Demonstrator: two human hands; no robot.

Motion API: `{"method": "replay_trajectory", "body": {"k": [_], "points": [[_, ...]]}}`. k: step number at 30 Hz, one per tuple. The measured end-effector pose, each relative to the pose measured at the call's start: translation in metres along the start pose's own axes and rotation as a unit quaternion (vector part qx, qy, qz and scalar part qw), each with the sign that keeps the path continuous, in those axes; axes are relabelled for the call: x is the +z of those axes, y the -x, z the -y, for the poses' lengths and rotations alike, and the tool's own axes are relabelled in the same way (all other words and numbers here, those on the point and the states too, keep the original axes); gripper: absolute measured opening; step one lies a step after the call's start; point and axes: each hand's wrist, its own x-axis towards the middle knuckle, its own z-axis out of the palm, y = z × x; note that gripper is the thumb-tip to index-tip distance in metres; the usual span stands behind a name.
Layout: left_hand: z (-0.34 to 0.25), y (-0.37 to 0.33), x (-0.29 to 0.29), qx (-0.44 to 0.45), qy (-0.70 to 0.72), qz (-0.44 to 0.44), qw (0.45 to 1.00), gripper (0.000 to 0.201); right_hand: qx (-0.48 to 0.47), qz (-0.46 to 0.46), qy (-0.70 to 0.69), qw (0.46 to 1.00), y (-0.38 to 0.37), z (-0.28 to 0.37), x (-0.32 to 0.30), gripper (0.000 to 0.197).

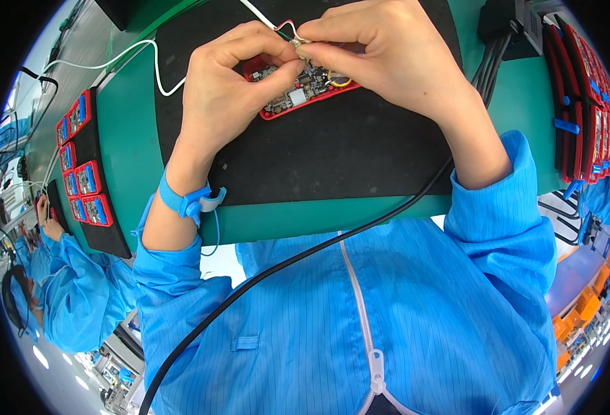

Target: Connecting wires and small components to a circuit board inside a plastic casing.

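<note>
My left hand (232, 83) and my right hand (395, 59) meet at the top of the view, thumbs and forefingers pinched together. Between the fingertips is a small pale wire connector (296, 43), partly hidden by them. Thin red, white and green wires (285, 26) run from it to a white cable (255, 10). Just below the fingers lies a circuit board (298, 96) in a red holder (282, 113), its far side covered by my hands. A blue wrist strap (184, 200) circles my left wrist.
The board rests on a black mat (332, 159) over a green bench (128, 152). Red-framed boards lie on a black tray (107, 235) at left; stacked red trays (592, 104) stand at right. A black cable (249, 285) crosses in front of me. A co-worker (76, 297) sits at far left.
</note>
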Motion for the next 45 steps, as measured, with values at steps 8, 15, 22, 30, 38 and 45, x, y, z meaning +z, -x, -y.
{"method": "replay_trajectory", "body": {"k": [8,15,22,30,38,45], "points": [[-0.001,0.003,-0.045,-0.01,0.013,-0.061,0.998,0.016,-0.005,-0.018,0.092,0.996,0.004,0.001,0.004,0.013],[0.01,0.022,-0.082,-0.035,-0.184,-0.07,0.98,0.028,-0.004,-0.022,0.073,0.997,0.002,0.003,0.005,0.011],[0.014,0.025,-0.069,-0.048,-0.236,-0.024,0.97,0.032,-0.037,-0.007,0.066,0.997,-0.001,0.0,0.003,0.012],[0.014,0.023,-0.065,-0.064,-0.234,-0.022,0.97,0.026,-0.048,0.025,0.041,0.998,-0.007,-0.005,-0.003,0.013],[0.016,0.024,-0.063,-0.083,-0.211,-0.021,0.974,0.021,-0.078,0.094,0.016,0.992,-0.017,0.002,-0.016,0.011],[0.016,0.023,-0.065,-0.082,-0.216,-0.014,0.973,0.021,-0.098,0.091,0.025,0.991,-0.019,0.002,-0.018,0.015]]}}
